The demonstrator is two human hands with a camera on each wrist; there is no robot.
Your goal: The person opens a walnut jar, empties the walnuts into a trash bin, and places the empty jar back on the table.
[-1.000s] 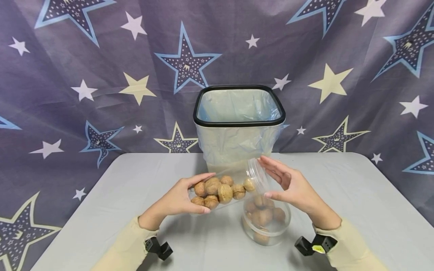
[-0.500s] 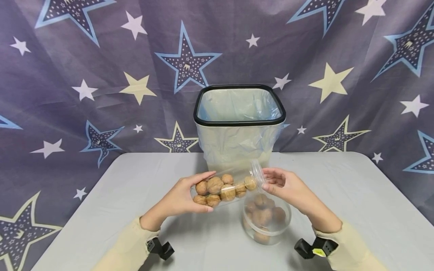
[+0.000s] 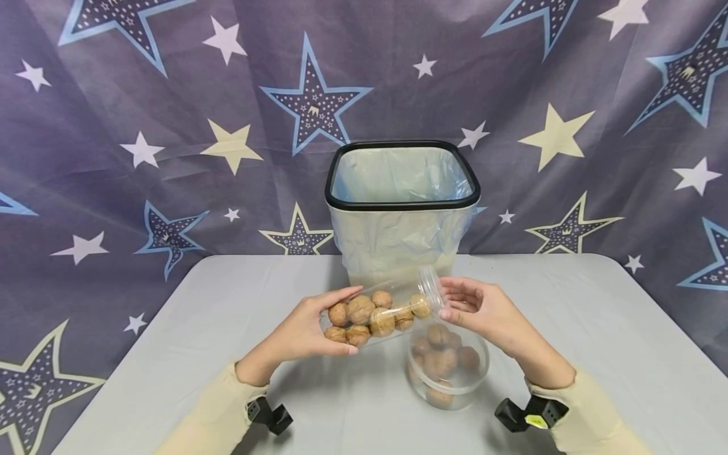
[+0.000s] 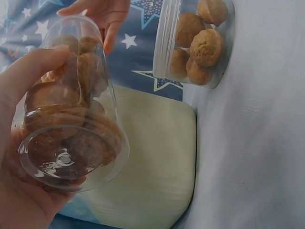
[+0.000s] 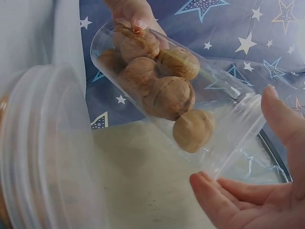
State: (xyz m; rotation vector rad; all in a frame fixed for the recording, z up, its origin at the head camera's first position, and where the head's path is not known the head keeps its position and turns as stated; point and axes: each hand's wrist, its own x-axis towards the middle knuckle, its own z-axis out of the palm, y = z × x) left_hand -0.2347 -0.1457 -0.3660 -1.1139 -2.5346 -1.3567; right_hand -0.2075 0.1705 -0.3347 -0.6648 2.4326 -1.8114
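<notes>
A clear jar (image 3: 392,309) of walnuts (image 5: 174,98) lies tilted in the air, its ridged lid end (image 3: 432,289) higher and to the right. Around its base end curls the left hand (image 3: 304,328), thumb and fingers on opposite sides; the left wrist view shows the round base (image 4: 74,157) close up. The right hand (image 3: 491,319) pinches the lid end between thumb and fingertips, seen also in the right wrist view. Below the jar's right end stands a second round clear jar (image 3: 447,395) on the table, several walnuts inside.
Behind the hands stands a pale bin (image 3: 398,243) with a black rim (image 3: 402,206) and a bluish plastic liner. A star-patterned cloth (image 3: 188,215) hangs behind the grey table (image 3: 352,417).
The right hand's fingers have drawn in and now pinch the lid end, where they were spread wider beside it before. The held jar has shifted very slightly to the right.
</notes>
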